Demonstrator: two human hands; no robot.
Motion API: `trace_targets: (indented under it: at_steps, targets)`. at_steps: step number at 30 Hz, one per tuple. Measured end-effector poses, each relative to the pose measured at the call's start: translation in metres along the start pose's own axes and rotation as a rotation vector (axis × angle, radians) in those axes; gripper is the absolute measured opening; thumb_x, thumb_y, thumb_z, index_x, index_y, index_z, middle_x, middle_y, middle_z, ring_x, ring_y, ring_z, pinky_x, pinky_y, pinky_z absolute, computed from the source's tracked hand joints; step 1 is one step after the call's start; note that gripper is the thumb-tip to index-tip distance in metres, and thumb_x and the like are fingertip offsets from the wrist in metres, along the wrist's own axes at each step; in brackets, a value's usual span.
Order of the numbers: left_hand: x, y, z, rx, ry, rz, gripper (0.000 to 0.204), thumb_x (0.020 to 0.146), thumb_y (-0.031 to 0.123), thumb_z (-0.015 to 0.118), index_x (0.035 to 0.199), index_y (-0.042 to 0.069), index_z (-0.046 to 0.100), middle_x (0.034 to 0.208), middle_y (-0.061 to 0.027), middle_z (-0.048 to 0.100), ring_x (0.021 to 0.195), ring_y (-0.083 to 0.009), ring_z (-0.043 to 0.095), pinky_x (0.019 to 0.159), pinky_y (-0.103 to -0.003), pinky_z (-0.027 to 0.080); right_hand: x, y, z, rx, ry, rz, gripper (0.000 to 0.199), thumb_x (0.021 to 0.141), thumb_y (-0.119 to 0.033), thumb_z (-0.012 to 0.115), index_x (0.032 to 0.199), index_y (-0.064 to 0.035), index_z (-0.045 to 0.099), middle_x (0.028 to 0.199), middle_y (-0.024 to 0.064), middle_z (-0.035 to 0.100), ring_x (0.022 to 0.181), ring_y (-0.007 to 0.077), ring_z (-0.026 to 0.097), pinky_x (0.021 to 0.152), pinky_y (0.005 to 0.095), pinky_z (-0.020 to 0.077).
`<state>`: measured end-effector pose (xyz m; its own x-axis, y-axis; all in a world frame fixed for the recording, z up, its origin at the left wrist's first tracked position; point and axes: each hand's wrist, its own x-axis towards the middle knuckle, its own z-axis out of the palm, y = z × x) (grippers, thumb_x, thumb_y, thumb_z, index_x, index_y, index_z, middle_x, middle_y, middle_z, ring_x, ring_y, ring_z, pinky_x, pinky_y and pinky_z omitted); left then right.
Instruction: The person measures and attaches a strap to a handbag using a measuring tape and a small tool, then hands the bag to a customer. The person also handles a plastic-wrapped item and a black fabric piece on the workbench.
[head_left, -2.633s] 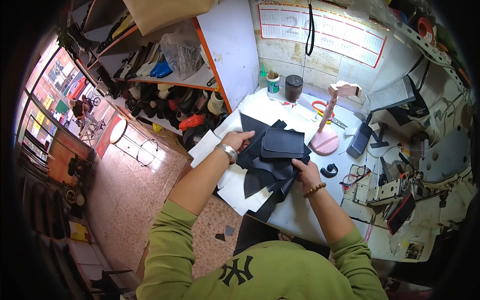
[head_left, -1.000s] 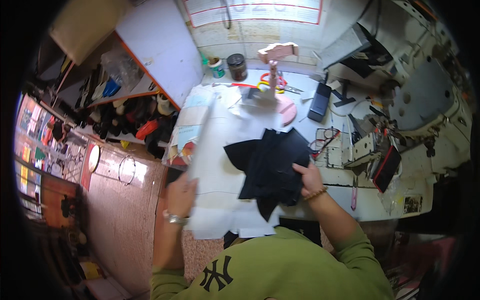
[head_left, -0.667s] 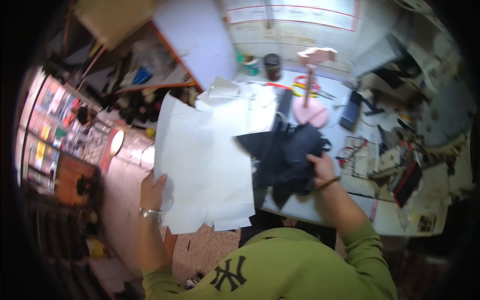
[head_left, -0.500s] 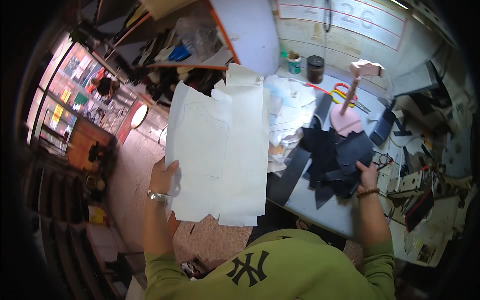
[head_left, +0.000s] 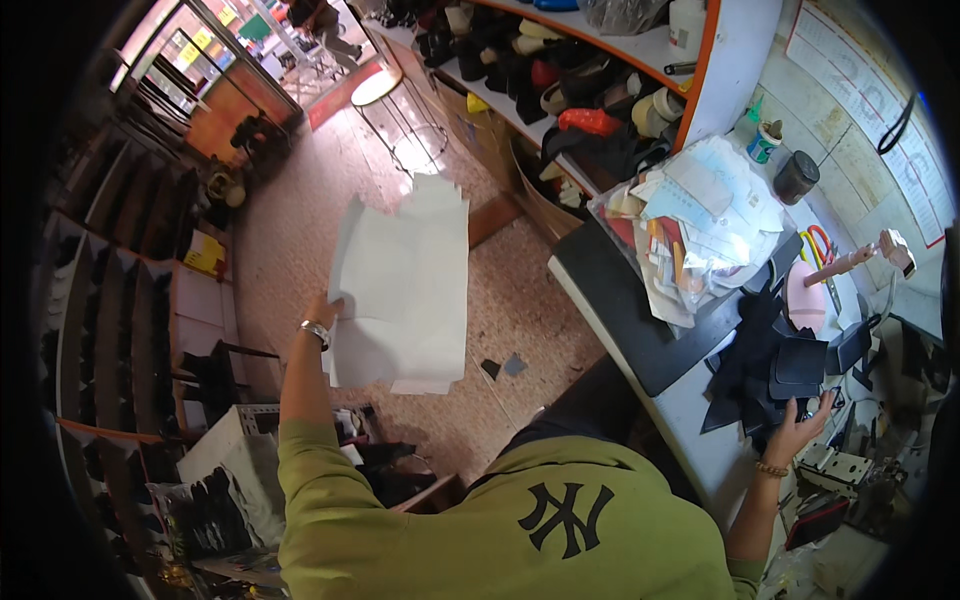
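Sheets of white paper [head_left: 405, 285] hang out over the floor, pinched at one edge by the left hand [head_left: 322, 308], clear of the workbench [head_left: 690, 430], while the right hand [head_left: 800, 432] presses spread fingers on dark leather pieces [head_left: 775, 375] there, pinning them flat.

Olive-green top with dark emblem [head_left: 563, 515], silver wristwatch [head_left: 316, 331], beaded bracelet [head_left: 771, 469]

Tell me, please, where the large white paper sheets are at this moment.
In the head view, the white paper sheets are held out by the left hand over the tiled floor, left of the workbench.
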<state>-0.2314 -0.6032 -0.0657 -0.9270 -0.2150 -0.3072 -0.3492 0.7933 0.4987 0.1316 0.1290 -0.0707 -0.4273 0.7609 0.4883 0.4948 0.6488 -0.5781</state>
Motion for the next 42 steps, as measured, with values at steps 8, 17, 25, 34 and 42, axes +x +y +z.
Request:
trace_targets:
  at_steps: [8,17,25,34,42]
  targets:
    - [0.038,-0.092,0.268,0.311,-0.256,0.015,0.037,0.079,0.032,0.060,0.105,0.006,0.067,0.097,-0.0141,0.068,0.093,-0.0280,0.065,0.081,-0.042,0.050,-0.057,-0.133,0.030,0.057,-0.396,-0.586,0.060,0.081,-0.014,0.063,0.134,0.0000,0.039,0.142,0.0230,0.035,0.130,0.0400,0.034,0.107,0.0443,0.0266]
    - [-0.044,0.103,0.470,0.082,-0.562,0.303,0.033,0.087,0.024,0.051,0.119,0.021,0.059,0.109,-0.0159,0.063,0.098,-0.0335,0.062,0.083,-0.042,0.050,-0.061,-0.229,0.119,-0.150,-0.948,-1.011,0.084,0.064,-0.032,0.076,0.136,-0.0084,0.038,0.145,0.0196,0.032,0.132,0.0378,0.031,0.107,0.0531,0.0238]
    - [-0.069,0.223,0.532,0.165,-0.667,0.328,0.030,0.090,0.019,0.044,0.114,0.015,0.061,0.108,-0.0101,0.065,0.102,-0.0291,0.062,0.085,-0.042,0.050,-0.049,-0.230,0.122,-0.145,-1.002,-0.936,0.069,0.068,-0.032,0.073,0.129,-0.0117,0.049,0.142,0.0122,0.039,0.129,0.0303,0.039,0.096,0.0438,0.0362]
    - [-0.067,0.189,0.576,0.348,-0.702,0.251,0.029,0.091,0.019,0.043,0.112,0.013,0.061,0.106,-0.0092,0.066,0.098,-0.0283,0.062,0.083,-0.042,0.050,-0.038,-0.219,0.122,-0.056,-0.987,-0.895,0.051,0.085,-0.028,0.058,0.133,-0.0173,0.047,0.142,0.0029,0.042,0.128,0.0147,0.043,0.084,0.0254,0.0399]
    - [-0.074,0.177,0.584,0.293,-0.716,0.208,0.028,0.092,0.020,0.042,0.111,0.012,0.061,0.104,-0.0083,0.066,0.095,-0.0276,0.063,0.081,-0.041,0.050,-0.037,-0.219,0.124,-0.065,-0.966,-0.938,0.051,0.086,-0.028,0.054,0.135,-0.0173,0.045,0.145,0.0045,0.039,0.129,0.0163,0.043,0.078,0.0250,0.0425]
